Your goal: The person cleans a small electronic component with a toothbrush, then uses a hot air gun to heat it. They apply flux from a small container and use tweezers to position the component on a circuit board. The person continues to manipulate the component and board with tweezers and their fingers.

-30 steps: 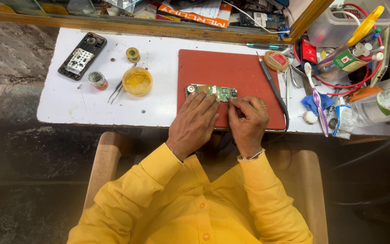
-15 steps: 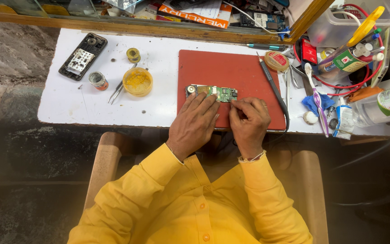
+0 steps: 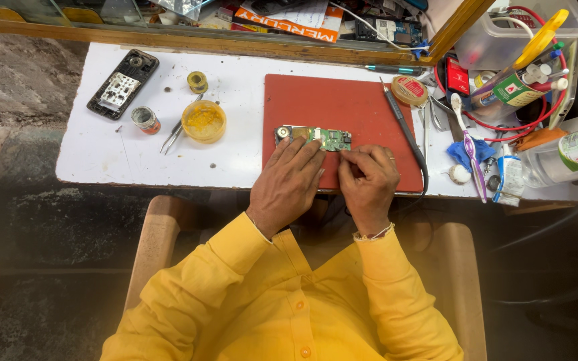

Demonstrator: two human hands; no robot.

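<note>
Pinning circuit board — both hands.

A small green circuit board lies on a red mat on the white counter. The left hand rests flat at the board's near edge, fingers touching it; the right hand pinches at the board's right end. Left of the mat sit a yellow paste tin, tweezers and an opened phone shell. A soldering iron lies along the mat's right edge.
</note>
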